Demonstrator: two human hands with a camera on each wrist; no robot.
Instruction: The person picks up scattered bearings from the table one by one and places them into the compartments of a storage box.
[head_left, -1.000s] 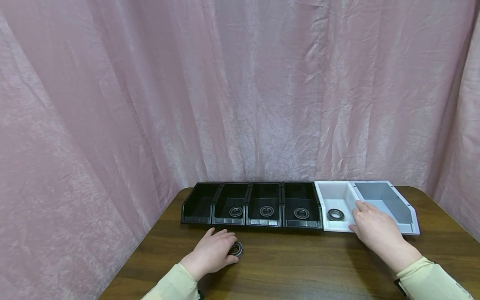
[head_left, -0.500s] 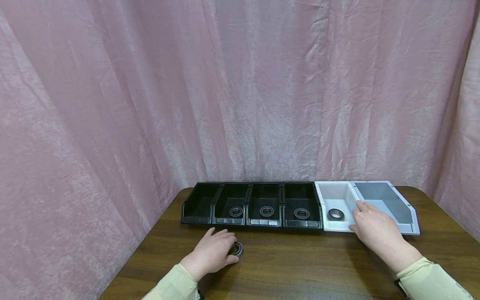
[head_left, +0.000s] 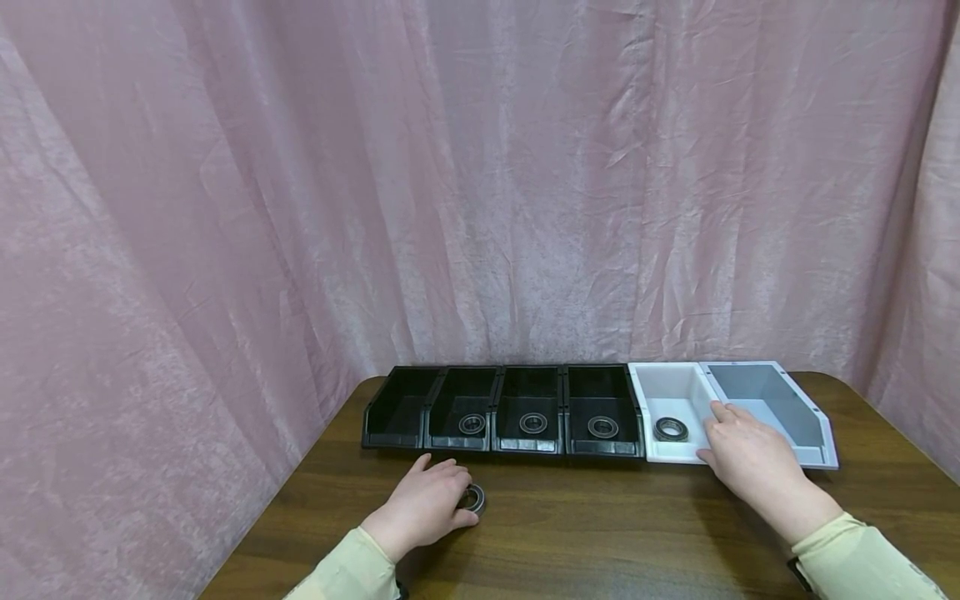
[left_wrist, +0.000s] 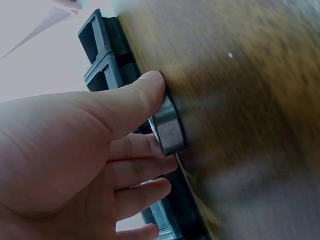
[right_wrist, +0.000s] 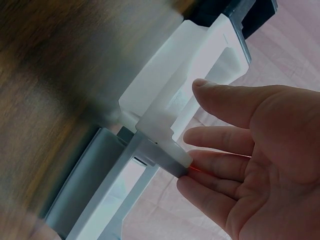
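Observation:
My left hand [head_left: 423,510] is low over the table, its thumb and index finger pinching a metal ball bearing [head_left: 477,499] by the rim. The left wrist view shows that bearing [left_wrist: 169,129] from its side, at the wooden surface, with the other fingers spread loosely. My right hand [head_left: 753,457] rests at the wall between a white bin [head_left: 671,382] and a grey bin [head_left: 772,392], fingers relaxed and gripping nothing. Inside the white bin lies another bearing [head_left: 671,438], dark with a pale ring.
Several black bins join the white one in a row along the table's [head_left: 570,533] back. Three of them hold one bearing each: a left bearing [head_left: 472,432], a middle bearing [head_left: 533,431] and a right bearing [head_left: 603,435]. A pink curtain [head_left: 480,183] hangs behind.

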